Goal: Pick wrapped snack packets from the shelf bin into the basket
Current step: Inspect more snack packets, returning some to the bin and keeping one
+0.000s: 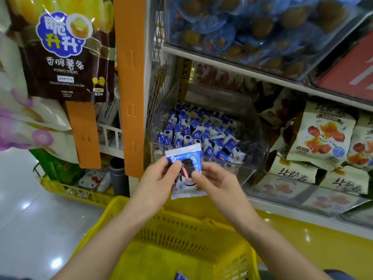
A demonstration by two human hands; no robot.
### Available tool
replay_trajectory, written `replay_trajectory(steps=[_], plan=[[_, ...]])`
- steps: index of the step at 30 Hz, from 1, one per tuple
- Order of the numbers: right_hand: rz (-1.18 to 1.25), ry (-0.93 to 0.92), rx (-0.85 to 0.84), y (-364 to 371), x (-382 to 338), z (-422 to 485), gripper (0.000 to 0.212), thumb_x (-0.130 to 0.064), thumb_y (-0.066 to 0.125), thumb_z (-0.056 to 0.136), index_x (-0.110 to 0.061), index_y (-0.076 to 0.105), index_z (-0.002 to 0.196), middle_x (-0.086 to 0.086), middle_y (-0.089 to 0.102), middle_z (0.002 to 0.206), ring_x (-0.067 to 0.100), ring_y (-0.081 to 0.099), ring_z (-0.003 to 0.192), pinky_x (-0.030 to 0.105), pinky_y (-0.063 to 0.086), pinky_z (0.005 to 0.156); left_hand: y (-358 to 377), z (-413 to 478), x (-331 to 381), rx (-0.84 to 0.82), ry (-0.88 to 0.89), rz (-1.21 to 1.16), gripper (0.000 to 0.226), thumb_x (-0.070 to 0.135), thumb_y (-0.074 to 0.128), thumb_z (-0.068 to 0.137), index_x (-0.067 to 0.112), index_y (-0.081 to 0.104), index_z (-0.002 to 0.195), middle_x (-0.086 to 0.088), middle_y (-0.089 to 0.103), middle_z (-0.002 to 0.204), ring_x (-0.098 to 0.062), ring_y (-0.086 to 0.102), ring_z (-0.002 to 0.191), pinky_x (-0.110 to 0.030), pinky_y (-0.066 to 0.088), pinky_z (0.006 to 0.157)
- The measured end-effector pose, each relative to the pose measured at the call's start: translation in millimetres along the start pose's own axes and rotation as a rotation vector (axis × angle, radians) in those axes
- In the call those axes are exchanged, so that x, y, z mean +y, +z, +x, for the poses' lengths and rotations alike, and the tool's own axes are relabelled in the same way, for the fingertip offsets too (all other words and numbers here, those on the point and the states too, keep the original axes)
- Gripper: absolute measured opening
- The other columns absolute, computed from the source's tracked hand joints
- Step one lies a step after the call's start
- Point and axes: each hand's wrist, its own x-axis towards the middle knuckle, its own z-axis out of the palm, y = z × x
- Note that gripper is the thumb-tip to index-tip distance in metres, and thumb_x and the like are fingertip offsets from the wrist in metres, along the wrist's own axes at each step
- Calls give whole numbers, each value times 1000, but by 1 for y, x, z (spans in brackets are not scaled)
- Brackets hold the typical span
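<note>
Head view | snack packet (185, 154): blue-white, pinched between fingers of left hand (159, 178) and right hand (218, 182) | position: at front edge of clear shelf bin (228, 165), above yellow basket (181, 223) | bin holds packet pile (197, 132) | second packet (180, 276) at basket's near edge.

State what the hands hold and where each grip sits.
One blue-and-white snack packet: left hand pinches its left side, right hand its right side, around mid-height.

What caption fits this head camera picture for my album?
Left hand and right hand pinch a blue snack packet between the clear shelf bin and yellow basket.
</note>
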Motion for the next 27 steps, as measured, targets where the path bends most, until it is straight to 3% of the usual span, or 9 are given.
replay_trajectory(steps=[3, 6, 8, 11, 13, 15, 19, 24, 27], plan=[[45, 41, -25, -10, -9, 4, 10, -16, 60, 88, -17, 68, 94, -12, 71, 77, -9, 62, 69, 3, 43, 59, 0, 10, 6, -10, 106, 219, 18, 28, 43, 95, 19, 58, 100, 7, 62, 84, 8, 52, 65, -8, 40, 57], [-55, 22, 132, -27, -17, 31, 17, -29, 61, 87, -18, 68, 97, -11, 71, 81, -5, 62, 71, 4, 41, 57, -8, 29, 13, 41, 278, 488, 26, 35, 40, 95, 27, 51, 117, 13, 57, 106, 7, 50, 94, -11, 38, 79], [-129, -14, 315, -38, -22, 63, 18, -30, 62, 86, -16, 65, 97, -4, 70, 86, 5, 62, 78, 11, 45, 65, -13, 44, 14, 63, 404, 720, 35, 36, 37, 96, 22, 47, 126, 10, 52, 117, -6, 46, 109, -19, 34, 89], [-284, -61, 462, -42, -21, 118, 11, -26, 64, 86, -18, 57, 87, -2, 58, 74, 8, 53, 68, 23, 40, 60, -17, 59, 4, 12, 459, 977, 32, 35, 36, 97, 20, 52, 120, 4, 56, 116, -13, 50, 105, -23, 34, 85], [-400, -45, 485, -38, -13, 152, 17, -27, 64, 87, -14, 55, 80, -3, 53, 68, 9, 50, 63, 20, 34, 55, -19, 62, -5, -40, 494, 1087, 32, 35, 33, 98, 20, 58, 109, 3, 62, 106, -15, 55, 96, -26, 34, 82], [-496, -36, 476, -32, -3, 178, 26, -26, 62, 88, -12, 53, 68, -3, 51, 62, 13, 49, 62, 18, 34, 53, -22, 62, -11, -66, 529, 1148, 38, 36, 30, 98, 18, 63, 97, 3, 65, 92, -17, 58, 85, -28, 35, 77], [-696, 15, 355, -22, 18, 206, 25, -25, 59, 90, -3, 58, 80, 9, 54, 73, 19, 52, 68, 29, 38, 63, -23, 65, -16, 0, 603, 1150, 40, 34, 30, 94, 19, 63, 78, 5, 61, 71, -16, 56, 67, -28, 41, 66], [-905, 57, 217, -29, 18, 210, 27, -29, 64, 86, -11, 49, 72, 5, 50, 68, 16, 49, 61, 26, 36, 51, -21, 67, -20, 41, 669, 1132, 38, 31, 32, 93, 19, 63, 76, 3, 61, 69, -17, 56, 65, -30, 43, 65], [-969, 148, 109, -31, 11, 213, 22, -26, 68, 83, -9, 54, 80, 8, 55, 73, 22, 55, 69, 30, 42, 54, -21, 66, -19, 45, 678, 1140, 38, 30, 31, 93, 18, 64, 77, 2, 62, 70, -18, 56, 66, -31, 43, 66]])
